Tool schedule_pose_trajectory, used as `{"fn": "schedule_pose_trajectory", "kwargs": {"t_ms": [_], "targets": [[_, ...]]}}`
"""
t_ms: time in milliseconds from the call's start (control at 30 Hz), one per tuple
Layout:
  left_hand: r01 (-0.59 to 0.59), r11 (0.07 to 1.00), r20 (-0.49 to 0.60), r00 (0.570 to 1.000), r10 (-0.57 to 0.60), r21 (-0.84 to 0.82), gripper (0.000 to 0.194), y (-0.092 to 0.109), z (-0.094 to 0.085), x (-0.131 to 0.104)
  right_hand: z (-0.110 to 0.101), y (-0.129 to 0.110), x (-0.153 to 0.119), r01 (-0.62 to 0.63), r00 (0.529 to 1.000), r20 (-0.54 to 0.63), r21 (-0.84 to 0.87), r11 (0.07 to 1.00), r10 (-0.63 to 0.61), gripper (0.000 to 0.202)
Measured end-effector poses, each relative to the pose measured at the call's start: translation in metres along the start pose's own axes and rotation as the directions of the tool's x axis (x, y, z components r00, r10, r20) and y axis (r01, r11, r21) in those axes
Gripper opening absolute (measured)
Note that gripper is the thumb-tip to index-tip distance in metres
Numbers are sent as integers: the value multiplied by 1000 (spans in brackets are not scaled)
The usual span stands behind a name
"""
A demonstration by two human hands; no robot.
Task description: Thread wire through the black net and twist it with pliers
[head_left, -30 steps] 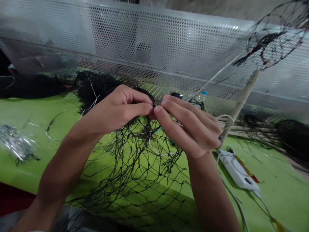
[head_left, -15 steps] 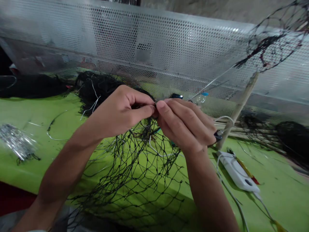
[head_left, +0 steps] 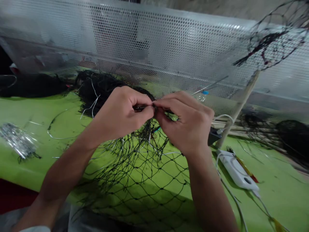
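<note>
Black knotted netting (head_left: 154, 180) hangs below my hands and spreads over the front edge of the green table. My left hand (head_left: 125, 112) pinches a black strand of it between thumb and forefinger. Fingertip to fingertip with it, my right hand (head_left: 188, 119) is also closed in a pinch on the net's strands. The exact bit of cord between the fingertips is too small to make out. Behind my left hand lies a dark heap of netting (head_left: 96, 87) with white ties (head_left: 95, 102) on it.
A white power bank (head_left: 238, 170) with a cable lies at right, near a wooden post (head_left: 241, 106). A bundle of clear shiny strips (head_left: 18, 140) is at left. Behind the table (head_left: 36, 111) stands a perforated metal panel (head_left: 169, 42); a blue-capped bottle (head_left: 202, 96) is near it.
My right hand has turned, its fingers now bent with a gap between thumb and forefinger behind the pinch. The netting below has shifted and spread a little. My left hand stays nearly still.
</note>
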State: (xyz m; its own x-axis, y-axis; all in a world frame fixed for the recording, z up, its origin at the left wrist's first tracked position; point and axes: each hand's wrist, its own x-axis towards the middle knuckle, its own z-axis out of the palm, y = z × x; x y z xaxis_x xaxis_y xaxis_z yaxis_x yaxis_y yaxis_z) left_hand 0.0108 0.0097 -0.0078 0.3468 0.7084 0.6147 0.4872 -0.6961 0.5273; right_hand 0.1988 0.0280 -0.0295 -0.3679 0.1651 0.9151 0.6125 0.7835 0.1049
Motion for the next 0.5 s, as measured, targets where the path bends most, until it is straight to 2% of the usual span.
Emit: {"fn": "schedule_pose_trajectory", "kwargs": {"t_ms": [133,267,367,433,500], "targets": [[59,998,26,998,-59,-8,24,-4,1,1,-4,1,0,11,995,97,-2,1000,-11,17],[12,997,-8,1000,-11,74,3,-8,-3,-1,-8,-2,0,8,983,186,-9,1000,-7,32],[-65,987,-23,997,69,145,9,-9,-6,-2,-11,-6,1,-3,983,186,-21,1000,7,39],[-95,980,-23,995,101,176,5,-7,-7,-3,-13,-7,1,0,985,170,-46,999,8,38],[-106,971,-24,993,114,214,11,-5,-9,-3,-14,-6,2,4,989,151,-61,998,5,35]]}}
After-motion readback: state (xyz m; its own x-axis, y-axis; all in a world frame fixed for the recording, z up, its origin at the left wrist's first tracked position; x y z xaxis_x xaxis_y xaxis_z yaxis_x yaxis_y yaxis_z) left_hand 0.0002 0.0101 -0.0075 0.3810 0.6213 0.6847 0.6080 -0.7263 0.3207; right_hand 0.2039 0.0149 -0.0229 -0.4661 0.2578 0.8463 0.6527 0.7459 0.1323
